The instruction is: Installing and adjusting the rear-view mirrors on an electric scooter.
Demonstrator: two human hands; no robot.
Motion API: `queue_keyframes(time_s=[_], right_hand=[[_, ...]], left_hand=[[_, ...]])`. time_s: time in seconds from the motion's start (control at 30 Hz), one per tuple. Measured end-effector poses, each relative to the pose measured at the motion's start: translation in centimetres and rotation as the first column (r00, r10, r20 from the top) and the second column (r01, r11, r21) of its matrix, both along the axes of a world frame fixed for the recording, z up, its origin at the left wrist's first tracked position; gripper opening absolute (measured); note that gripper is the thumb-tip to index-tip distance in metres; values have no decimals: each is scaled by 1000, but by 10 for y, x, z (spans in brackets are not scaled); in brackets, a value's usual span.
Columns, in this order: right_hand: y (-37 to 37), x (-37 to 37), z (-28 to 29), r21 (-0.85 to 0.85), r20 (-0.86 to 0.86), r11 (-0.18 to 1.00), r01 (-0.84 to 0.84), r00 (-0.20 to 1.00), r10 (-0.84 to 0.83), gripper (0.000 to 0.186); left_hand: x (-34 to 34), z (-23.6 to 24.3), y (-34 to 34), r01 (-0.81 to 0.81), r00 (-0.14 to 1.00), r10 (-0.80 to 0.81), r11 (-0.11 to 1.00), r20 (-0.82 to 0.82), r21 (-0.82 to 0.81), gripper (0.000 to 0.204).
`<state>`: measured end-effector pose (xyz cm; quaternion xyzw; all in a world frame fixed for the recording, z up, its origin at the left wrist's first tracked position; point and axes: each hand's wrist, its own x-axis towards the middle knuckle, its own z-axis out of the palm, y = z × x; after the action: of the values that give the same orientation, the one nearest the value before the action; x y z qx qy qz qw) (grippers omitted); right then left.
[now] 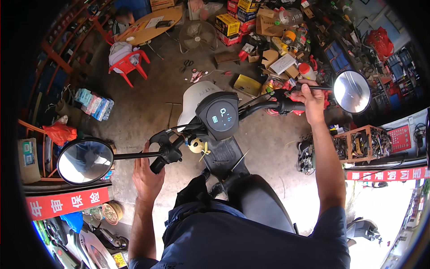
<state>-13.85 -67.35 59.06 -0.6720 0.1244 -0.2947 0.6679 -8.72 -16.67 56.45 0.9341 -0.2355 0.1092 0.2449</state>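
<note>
I straddle a white scooter point(193, 96) with a dark seat point(255, 201) and a lit round-cornered display point(217, 116). My right hand point(311, 101) has its fingers closed round the right mirror's stem, above the right handlebar grip point(293, 106); the round mirror point(351, 91) is beside it. My left hand point(148, 175) is at the left grip point(157, 165), fingers stretched upward under the left mirror's stem point(134, 155), their tips partly hidden. The left mirror point(85, 161) sticks out leftward. A small yellow toy point(195, 144) hangs below the display.
A person point(123, 20) sits at a wooden table point(148, 29) beside a red chair point(127, 62). A fan point(195, 38), crates point(227, 24) and cluttered cartons point(282, 62) stand ahead. A metal rack point(363, 143) is at right; parked scooters point(96, 246) are at lower left.
</note>
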Motion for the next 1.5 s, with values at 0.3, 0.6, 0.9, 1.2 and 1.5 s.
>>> queue_keyframes(time_s=[0.3,0.6,0.9,1.2,1.5], right_hand=[[5,-4,-5,-439,7,896,63,998,-67,16],[21,-5,26,-872,25,479,100,987,-161,8],[-1,2,13,-1000,7,-16,3,956,-292,16],[22,25,45,-993,-80,104,-50,947,-310,29],[23,49,57,-945,-327,189,-267,803,-498,40]], left_hand=[[-1,2,-1,-4,1000,5,1000,-8,14,86],[1,3,0,12,1000,-12,1000,12,-2,86],[2,3,-1,15,1000,-15,1000,22,-8,87],[3,2,1,12,999,-12,1000,35,-10,85],[2,6,2,-28,999,28,1000,-37,10,86]])
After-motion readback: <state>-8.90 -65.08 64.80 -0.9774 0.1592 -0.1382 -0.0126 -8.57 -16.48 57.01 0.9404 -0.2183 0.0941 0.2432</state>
